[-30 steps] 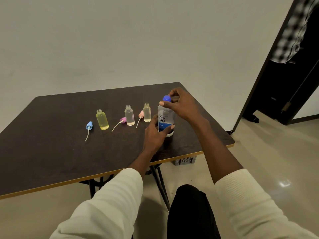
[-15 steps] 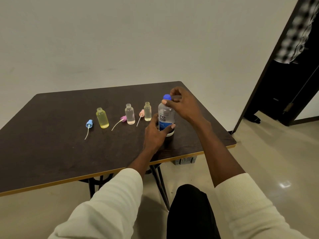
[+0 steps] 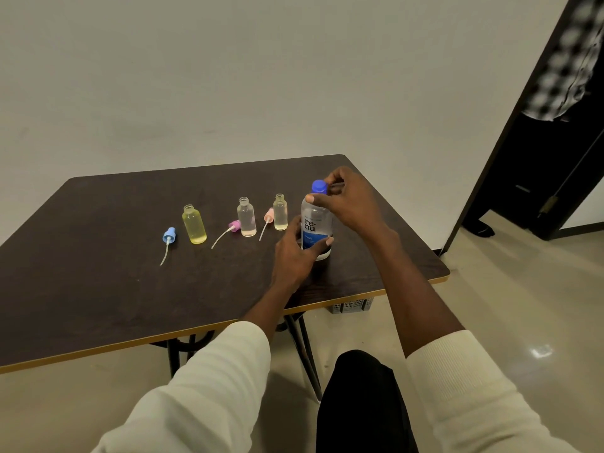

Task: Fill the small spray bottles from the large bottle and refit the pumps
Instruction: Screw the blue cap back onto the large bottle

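Note:
The large clear bottle [image 3: 315, 220] with a blue label stands upright on the dark table [image 3: 98, 282] near its right side. My left hand [image 3: 295, 253] grips its lower body. My right hand [image 3: 349, 199] pinches its blue cap [image 3: 319, 186] from the right, thumb against the shoulder. Three small open bottles stand in a row to the left: a yellow one [image 3: 194, 224], a clear one [image 3: 246, 217] and a pale one [image 3: 280, 212]. A blue pump [image 3: 168, 237], a purple pump [image 3: 233, 225] and a pink pump [image 3: 268, 216] lie beside them with their tubes.
The table's front edge [image 3: 196, 328] has a light wooden trim; its metal legs [image 3: 307, 348] stand near my dark-trousered knee [image 3: 359, 397]. A grey crate [image 3: 351, 305] sits under the table. At the right, a dark doorway [image 3: 555, 178] shows a person in a checked shirt [image 3: 562, 70].
Both hands stay on the large bottle. My right hand's fingers have shifted slightly around the blue cap; the bottle has not moved on the table.

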{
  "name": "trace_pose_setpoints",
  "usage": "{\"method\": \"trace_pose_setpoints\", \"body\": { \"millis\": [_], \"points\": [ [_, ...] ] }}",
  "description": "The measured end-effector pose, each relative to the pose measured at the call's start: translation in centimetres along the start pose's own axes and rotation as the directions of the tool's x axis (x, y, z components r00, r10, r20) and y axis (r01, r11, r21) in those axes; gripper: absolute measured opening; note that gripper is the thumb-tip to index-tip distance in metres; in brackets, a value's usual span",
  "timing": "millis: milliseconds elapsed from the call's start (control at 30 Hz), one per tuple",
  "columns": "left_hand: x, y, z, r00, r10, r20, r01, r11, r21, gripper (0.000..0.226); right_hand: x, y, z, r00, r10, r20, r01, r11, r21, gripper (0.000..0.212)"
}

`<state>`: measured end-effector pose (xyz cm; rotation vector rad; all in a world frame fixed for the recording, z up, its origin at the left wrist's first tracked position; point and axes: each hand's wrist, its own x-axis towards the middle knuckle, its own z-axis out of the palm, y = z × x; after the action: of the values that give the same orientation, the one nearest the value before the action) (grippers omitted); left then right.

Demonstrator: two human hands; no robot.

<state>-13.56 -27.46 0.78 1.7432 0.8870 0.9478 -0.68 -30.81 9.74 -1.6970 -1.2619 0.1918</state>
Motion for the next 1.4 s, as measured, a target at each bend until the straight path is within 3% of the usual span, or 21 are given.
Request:
{"method": "trace_pose_setpoints", "body": {
  "millis": [100,300,433,567,633,800,967,1100,1233,1400],
  "points": [
    [0.0,0.0,0.0,1.0,0.002,0.004,-0.002,1.0,-0.013,0.075,0.1,0.1,-0.5,0.997,-0.015,0.078,0.009,0.997,0.082,0.05],
    [0.0,-0.1,0.0,1.0,0.011,-0.002,-0.011,1.0,-0.018,0.076,0.1,0.1,-0.1,0.999,-0.036,0.037,0.035,0.999,0.011,0.019],
    [0.1,-0.2,0.0,1.0,0.003,0.003,-0.003,1.0,-0.009,0.076,0.0,0.1,0.4,1.0,-0.001,-0.021,0.0,0.999,-0.036,0.039],
    [0.1,-0.2,0.0,1.0,0.004,0.001,-0.004,1.0,-0.007,0.074,-0.1,0.1,-0.1,0.998,0.004,0.058,-0.008,0.998,0.062,0.055],
    [0.1,-0.1,0.0,1.0,0.008,-0.001,-0.008,1.0,-0.016,0.071,-0.2,0.3,-0.2,0.997,-0.01,0.08,0.002,0.995,0.101,0.05],
    [0.1,0.0,-0.1,1.0,0.014,0.001,-0.014,1.0,-0.006,0.071,-0.2,0.6,0.3,1.0,-0.007,-0.018,0.009,0.994,0.107,0.022],
    [0.2,-0.3,-0.1,1.0,0.007,-0.01,-0.007,1.0,-0.005,0.073,-0.1,0.5,0.4,1.0,0.016,-0.019,-0.014,0.997,0.076,0.043],
    [0.3,-0.4,0.0,1.0,-0.005,-0.012,0.005,1.0,-0.018,0.074,-0.3,0.4,0.2,0.999,-0.036,0.032,0.033,0.995,0.091,0.038],
    [0.3,-0.4,0.1,1.0,-0.017,-0.013,0.017,1.0,-0.025,0.074,0.0,0.7,0.8,0.999,-0.014,-0.029,0.016,0.998,0.06,0.022],
    [0.4,-0.6,0.2,1.0,-0.012,-0.009,0.012,1.0,-0.006,0.074,-0.2,0.9,1.2,0.998,0.014,-0.061,-0.009,0.996,0.084,0.038]
  ]
}}
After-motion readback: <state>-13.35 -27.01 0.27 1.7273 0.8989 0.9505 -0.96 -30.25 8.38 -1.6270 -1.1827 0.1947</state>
